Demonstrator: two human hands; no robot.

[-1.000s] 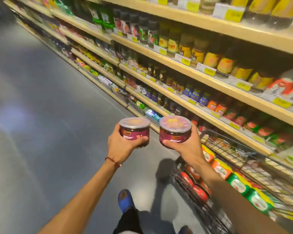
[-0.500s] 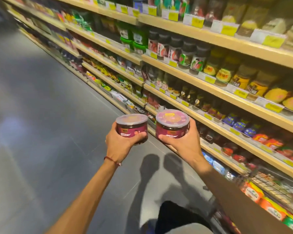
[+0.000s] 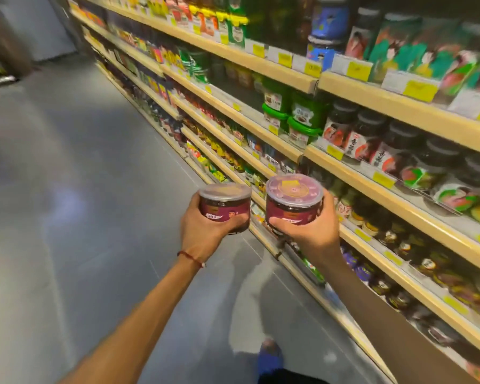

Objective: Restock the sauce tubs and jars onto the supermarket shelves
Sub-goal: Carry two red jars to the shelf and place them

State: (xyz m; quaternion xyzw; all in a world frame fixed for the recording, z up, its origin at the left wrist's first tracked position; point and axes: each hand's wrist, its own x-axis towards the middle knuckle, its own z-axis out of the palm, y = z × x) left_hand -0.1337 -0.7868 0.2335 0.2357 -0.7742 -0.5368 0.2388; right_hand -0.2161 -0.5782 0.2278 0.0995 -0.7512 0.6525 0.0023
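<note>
I carry two round maroon sauce tubs with clear plastic lids, side by side in front of me. My left hand (image 3: 203,231) grips the left sauce tub (image 3: 225,205) from below and behind. My right hand (image 3: 312,231) grips the right sauce tub (image 3: 293,200), fingers wrapped round its side. Both tubs are upright, held out in the aisle just left of the wooden shelves (image 3: 277,70), at about the height of the third shelf board. The shelves hold rows of dark jars (image 3: 363,137) and green tubs (image 3: 302,117).
The shelving runs along the right, from near to far, with yellow price tags (image 3: 334,152) on each board edge. Grey aisle floor (image 3: 75,189) stretches open to the left. My blue shoe (image 3: 269,356) shows below. A dark object sits at the far left edge.
I have walked forward along the aisle with both tubs held up. The shopping cart with jars, seen at the lower right a second ago, has dropped out of view. The shelves look closer.
</note>
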